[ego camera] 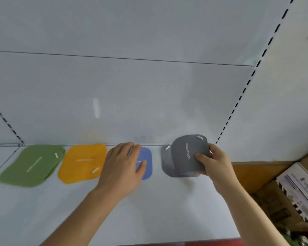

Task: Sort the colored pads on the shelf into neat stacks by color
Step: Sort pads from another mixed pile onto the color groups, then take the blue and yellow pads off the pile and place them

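Observation:
Along the back of the white shelf lie a green pad stack, an orange pad stack, a blue pad and a grey pad stack. My left hand rests flat on the blue pad and covers its left half. My right hand grips a grey pad by its lower right edge, thumb on top. That pad is tilted up above the grey stack and overlaps it.
The shelf's back wall rises right behind the pads, and a side panel with a slotted upright closes the right end. Cardboard boxes with printed packs sit low at the right.

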Motion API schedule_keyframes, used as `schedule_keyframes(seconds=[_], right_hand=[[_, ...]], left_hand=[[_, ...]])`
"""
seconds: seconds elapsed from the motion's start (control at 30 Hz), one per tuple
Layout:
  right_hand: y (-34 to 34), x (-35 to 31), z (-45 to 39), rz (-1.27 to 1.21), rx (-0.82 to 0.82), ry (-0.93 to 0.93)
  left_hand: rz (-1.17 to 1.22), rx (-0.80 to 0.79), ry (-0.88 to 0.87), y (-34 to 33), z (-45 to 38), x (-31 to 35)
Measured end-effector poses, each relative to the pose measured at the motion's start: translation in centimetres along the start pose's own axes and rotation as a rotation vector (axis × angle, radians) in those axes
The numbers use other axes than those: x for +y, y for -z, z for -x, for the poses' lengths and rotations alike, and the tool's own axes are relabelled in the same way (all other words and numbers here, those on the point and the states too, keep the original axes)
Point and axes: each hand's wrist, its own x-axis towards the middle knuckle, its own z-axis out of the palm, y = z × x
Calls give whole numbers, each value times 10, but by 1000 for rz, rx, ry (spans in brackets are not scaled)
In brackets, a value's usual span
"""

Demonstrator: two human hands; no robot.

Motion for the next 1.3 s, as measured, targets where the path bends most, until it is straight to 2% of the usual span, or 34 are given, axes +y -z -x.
schedule_keyframes(seconds=[0.13, 0.23, 0.3, 0.43, 0.6, 0.7, 0.87, 1.03, 1.3], right_hand=[[1, -5, -22, -120, -118, -6], [-5, -2, -29, -91, -125, -77], [-8, 2, -28, 104, -122, -97], [-12, 8, -19, 728, -20, 191], [-10, 13, -9, 1113, 58, 285], [-18, 5, 6, 1116, 56, 346], [-73, -2, 48, 1039, -27, 679], [-165, -10, 106, 994, -148, 892], [-330, -22, 229, 950, -300, 1017]], left_hand=[[-32, 2, 81, 3, 4, 16], [-63, -13, 125, 4, 7, 21], [-81, -27, 138, 2, 9, 24], [-103, -46, 152, -2, 12, 29], [-128, -67, 178, 1, 20, 24], [-144, -30, 185, 9, 32, 14], [-158, 62, 223, 37, 65, -17], [-201, 148, 283, 85, 128, -72], [-309, 130, 496, 163, 267, -202]])
